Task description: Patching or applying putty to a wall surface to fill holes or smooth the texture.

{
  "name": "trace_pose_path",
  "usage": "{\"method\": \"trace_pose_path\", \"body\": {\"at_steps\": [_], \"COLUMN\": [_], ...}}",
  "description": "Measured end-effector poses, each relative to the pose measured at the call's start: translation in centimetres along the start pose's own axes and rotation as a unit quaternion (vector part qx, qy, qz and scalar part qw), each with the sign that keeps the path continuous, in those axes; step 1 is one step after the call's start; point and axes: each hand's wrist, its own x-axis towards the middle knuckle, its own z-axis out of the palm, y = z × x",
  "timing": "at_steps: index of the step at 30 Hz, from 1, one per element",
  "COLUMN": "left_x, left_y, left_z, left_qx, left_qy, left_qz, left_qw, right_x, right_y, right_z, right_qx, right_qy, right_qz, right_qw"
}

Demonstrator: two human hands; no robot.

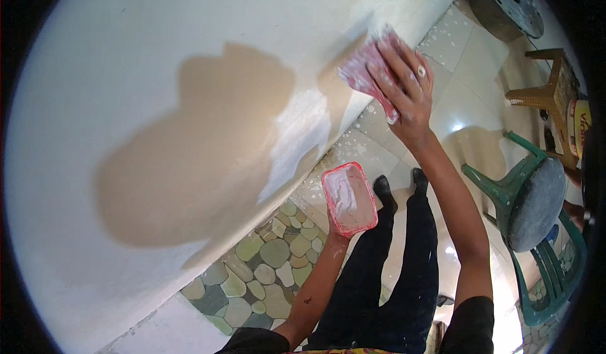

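My left hand holds a red rectangular tub from below, its fingers mostly hidden under the tub. Smooth white paste lies inside, heaped toward one side. Up ahead and to the right, my right hand is closed on a flat pinkish-red piece smeared with white paste; whether it is cloth or a thin pad I cannot tell. That piece is against or very near the white wall, close to its lower edge. White smears cover the fingers, one of which wears a ring.
Pale floor tiles spotted with white run along the wall, with a pebble-patterned floor nearer. To the right are a green plastic chair with a round grey thing on it, a brown stool and a dark round drum.
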Motion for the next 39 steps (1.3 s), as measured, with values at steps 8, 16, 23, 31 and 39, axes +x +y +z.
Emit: {"method": "trace_pose_path", "body": {"at_steps": [8,16,23,31,39], "left_x": [-0.1,0.0,-0.9,-1.2,-1.4], "left_y": [-0.3,-2.1,-2.2,-0.8,-1.1], "left_z": [-0.4,1.7,1.1,1.4,2.7], "left_qx": [0.013,0.037,0.001,0.017,0.063], "left_qy": [-0.007,-0.046,-0.033,-0.121,-0.072], "left_qz": [0.001,-0.016,-0.020,-0.005,-0.002], "left_qw": [1.000,0.998,0.999,0.992,0.995], "right_x": [2.4,-2.7,5.2,2.1,4.0], "right_y": [-2.8,-1.5,-1.0,-9.4,-9.9], "right_z": [5.5,0.9,0.2,3.6,0.7], "right_qx": [0.023,0.047,0.202,0.357,0.375], "right_qy": [0.058,-0.123,0.110,0.099,0.099], "right_qz": [-0.140,0.137,0.186,0.313,0.306], "right_qw": [0.988,0.982,0.955,0.875,0.869]}}
